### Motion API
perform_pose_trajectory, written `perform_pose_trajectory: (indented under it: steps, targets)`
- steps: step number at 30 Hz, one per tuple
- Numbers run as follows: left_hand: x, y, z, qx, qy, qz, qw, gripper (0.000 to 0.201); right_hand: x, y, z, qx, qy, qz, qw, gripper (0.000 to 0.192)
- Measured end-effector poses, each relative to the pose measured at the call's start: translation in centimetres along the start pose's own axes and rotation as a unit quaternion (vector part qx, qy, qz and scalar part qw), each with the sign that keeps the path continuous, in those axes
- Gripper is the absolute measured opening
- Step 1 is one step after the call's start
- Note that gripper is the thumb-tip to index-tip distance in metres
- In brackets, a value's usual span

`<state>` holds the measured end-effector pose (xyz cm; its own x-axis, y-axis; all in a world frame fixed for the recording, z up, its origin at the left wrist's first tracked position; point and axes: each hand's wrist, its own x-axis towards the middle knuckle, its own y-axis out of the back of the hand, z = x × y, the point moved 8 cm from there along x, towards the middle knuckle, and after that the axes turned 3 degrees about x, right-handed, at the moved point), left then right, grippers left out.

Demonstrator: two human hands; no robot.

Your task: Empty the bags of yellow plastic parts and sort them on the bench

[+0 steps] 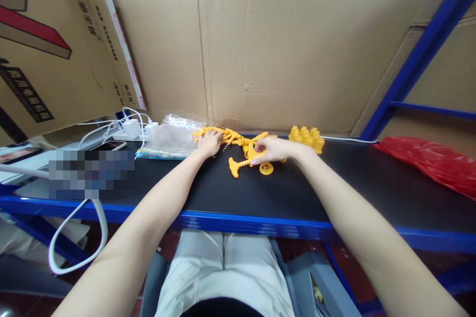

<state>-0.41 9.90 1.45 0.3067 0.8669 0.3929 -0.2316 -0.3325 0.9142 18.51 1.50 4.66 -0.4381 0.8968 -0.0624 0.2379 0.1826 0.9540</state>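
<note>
1. A wall of flattened cardboard (282,54) stands across the back of my bench, with a printed cardboard box (48,49) leaning in at the far left.
2. The black shelf top (334,193) with its blue front rail runs under both my arms; my lap in pale trousers (223,272) shows below it.
3. A red plastic bag (427,163) lies crumpled on the shelf, well out to my right.
4. A clear plastic bag (174,136) lies flat at the left, just beside my left hand, with white chargers and cables (130,129) behind it.
5. A yellow block of rounded studs (307,137) sits against the cardboard, just behind my right wrist.
6. The heap of yellow plastic toy parts (232,137) lies in the middle at the back of the shelf, between my two hands.
7. My left hand (208,143) rests palm down on the left end of that heap, fingers curled over the pieces; I cannot tell whether they grip one.
8. My right hand (269,149) has its fingertips pinched narrow on a yellow stick piece (238,165) with a flared foot, which points toward me.
9. A small yellow wheel (266,169) lies on the shelf just under my right hand.
</note>
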Motion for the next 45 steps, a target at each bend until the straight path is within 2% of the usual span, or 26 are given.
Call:
perform_pose_trajectory:
  steps: [4,8,11,15,17,20,23,26,29,32,36,39,45]
  targets:
    - [-0.3,1.4,0.2,0.015,0.022,0.022,0.999,0.049,-0.2,-0.2,-0.4,-0.042,-0.019,-0.007,0.999,0.048]
    - [-0.5,3.7,1.2,-0.001,-0.001,0.098,0.995,0.045,-0.6,0.5,-1.6,-0.061,-0.009,0.021,0.998,0.031]
    - [-0.6,4.9,2.5,-0.032,-0.048,0.134,0.989,0.04,-0.9,1.2,-2.5,-0.081,0.013,0.049,0.995,0.031]
    - [-1.1,5.5,5.0,-0.064,-0.144,0.135,0.978,0.036,-1.0,1.6,-3.1,-0.076,0.034,0.082,0.993,0.028]
    - [-1.7,5.9,6.3,-0.072,-0.186,0.132,0.971,0.035,-0.9,2.0,-3.3,-0.075,0.057,0.119,0.988,0.028]
    - [-2.6,6.5,8.0,-0.081,-0.218,0.108,0.967,0.04,-1.0,2.7,-4.0,-0.086,0.112,0.195,0.971,0.028]
    - [-3.2,7.1,8.9,-0.067,-0.216,0.091,0.97,0.043,-1.6,3.4,-4.7,-0.121,0.162,0.263,0.943,0.025]
    - [-3.5,7.8,9.2,-0.055,-0.218,0.117,0.967,0.042,-2.2,4.1,-5.1,-0.166,0.176,0.319,0.916,0.023]
    - [-3.3,8.1,9.1,-0.064,-0.224,0.162,0.959,0.032,-2.5,4.6,-5.1,-0.198,0.16,0.355,0.899,0.023]
    - [-2.8,8.0,8.8,-0.076,-0.235,0.194,0.95,0.027,-2.3,4.5,-4.7,-0.22,0.129,0.356,0.899,0.025]
    - [-2.5,7.6,8.6,-0.073,-0.239,0.207,0.946,0.024,-1.3,3.6,-3.7,-0.23,0.08,0.318,0.916,0.023]
    - [-2.7,7.5,9.0,-0.064,-0.241,0.201,0.947,0.024,-1.0,3.4,-3.4,-0.23,0.076,0.301,0.922,0.02]
    - [-3.0,8.0,9.7,-0.064,-0.23,0.199,0.95,0.029,-1.6,4.1,-3.5,-0.213,0.093,0.336,0.913,0.014]
